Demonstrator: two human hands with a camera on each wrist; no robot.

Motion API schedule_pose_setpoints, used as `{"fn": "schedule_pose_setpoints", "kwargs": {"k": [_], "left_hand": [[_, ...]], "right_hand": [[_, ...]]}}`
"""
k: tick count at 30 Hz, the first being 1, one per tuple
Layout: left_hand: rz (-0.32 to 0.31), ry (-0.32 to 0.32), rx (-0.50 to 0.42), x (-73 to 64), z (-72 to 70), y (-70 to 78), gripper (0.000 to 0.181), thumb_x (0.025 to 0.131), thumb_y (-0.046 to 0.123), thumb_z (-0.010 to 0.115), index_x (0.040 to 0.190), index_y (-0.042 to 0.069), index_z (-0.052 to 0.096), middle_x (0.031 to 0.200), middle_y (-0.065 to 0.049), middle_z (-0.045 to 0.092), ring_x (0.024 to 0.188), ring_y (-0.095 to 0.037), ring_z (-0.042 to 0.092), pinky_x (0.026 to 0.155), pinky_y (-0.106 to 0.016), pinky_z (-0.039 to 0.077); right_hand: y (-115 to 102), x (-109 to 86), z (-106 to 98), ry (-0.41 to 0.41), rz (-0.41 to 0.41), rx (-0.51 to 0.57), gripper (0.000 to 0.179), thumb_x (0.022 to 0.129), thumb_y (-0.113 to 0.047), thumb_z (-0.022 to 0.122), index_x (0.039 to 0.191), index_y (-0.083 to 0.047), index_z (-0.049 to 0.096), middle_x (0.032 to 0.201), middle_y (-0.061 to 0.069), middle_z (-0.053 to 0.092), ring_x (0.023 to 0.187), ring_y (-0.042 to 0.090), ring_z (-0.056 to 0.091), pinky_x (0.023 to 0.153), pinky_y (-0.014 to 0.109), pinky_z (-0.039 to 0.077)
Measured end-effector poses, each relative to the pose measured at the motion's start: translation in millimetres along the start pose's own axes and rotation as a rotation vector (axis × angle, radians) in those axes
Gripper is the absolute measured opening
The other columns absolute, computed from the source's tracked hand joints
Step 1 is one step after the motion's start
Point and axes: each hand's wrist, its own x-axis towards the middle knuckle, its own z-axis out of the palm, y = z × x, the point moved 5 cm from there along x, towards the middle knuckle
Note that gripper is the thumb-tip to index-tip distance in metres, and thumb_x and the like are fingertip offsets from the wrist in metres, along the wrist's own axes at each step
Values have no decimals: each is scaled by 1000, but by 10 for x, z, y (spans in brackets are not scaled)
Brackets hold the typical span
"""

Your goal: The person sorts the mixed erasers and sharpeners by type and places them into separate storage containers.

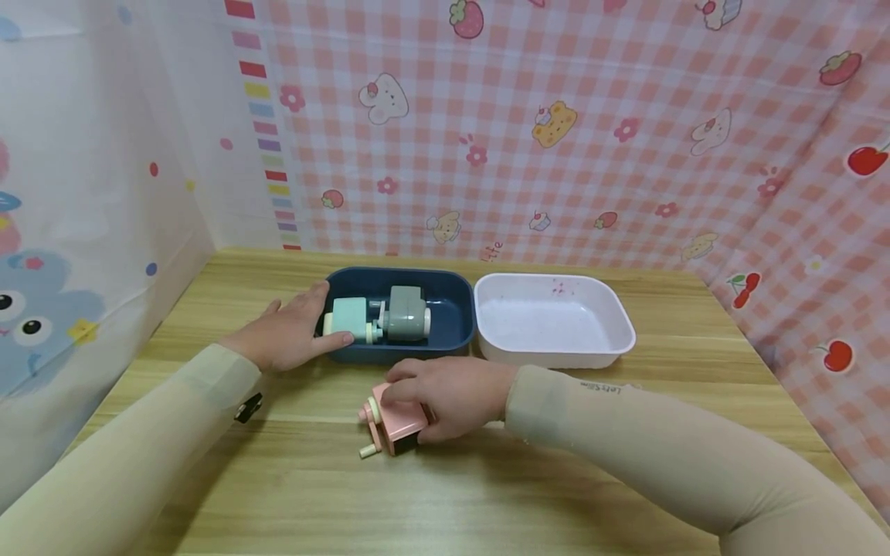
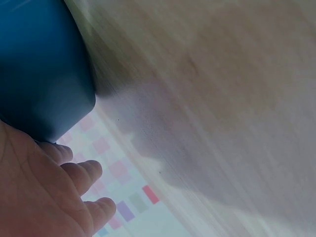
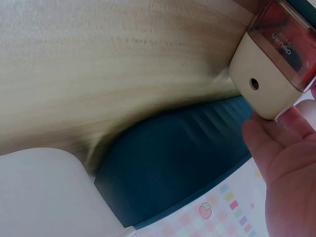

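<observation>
My right hand [image 1: 452, 394] grips a pink hand-crank pencil sharpener [image 1: 402, 417] in front of the two bins, its crank pointing to the left. In the right wrist view the cream end of the sharpener [image 3: 264, 81], with its round pencil hole, shows beside my fingers. My left hand [image 1: 285, 332] rests against the left end of a dark blue bin [image 1: 396, 355], fingers extended along its side and thumb over the front rim. Inside that bin lie a mint pencil sharpener [image 1: 350, 316] and a grey-green pencil sharpener [image 1: 409, 313].
A white bin [image 1: 556, 359] stands directly right of the blue one, close against it. Both sit on a wood-grain table [image 1: 313, 479]. Behind the table hangs a pink checked cloth [image 1: 431, 147], and a pale printed cloth [image 1: 90, 154] is on the left.
</observation>
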Motion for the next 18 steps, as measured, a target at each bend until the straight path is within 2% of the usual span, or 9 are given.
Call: {"fn": "schedule_pose_setpoints", "kwargs": {"k": [4,9,18], "left_hand": [[2,3,5,9,3,-16,119,96,85,39,167,-2,0,176,-25,3,162,-47,11,124,-76,5],[1,4,3,10,14,-23,119,96,84,39,167,-3,-1,176,-25,3,162,-47,11,124,-77,5],[-4,2,-3,6,9,-24,118,96,84,40,167,-1,-2,176,-24,3,162,-46,11,125,-76,4]], "right_hand": [[-2,0,5,14,-8,-18,57,94,-37,78,146,-26,58,156,1,50,128,14,60,111,31,52],[-5,-20,14,58,-36,-80,53,94,-41,78,143,-26,63,153,3,53,132,16,59,115,33,49],[-21,-94,-21,176,-108,-142,37,94,-35,77,130,-29,70,150,4,58,135,19,56,115,34,48]]}}
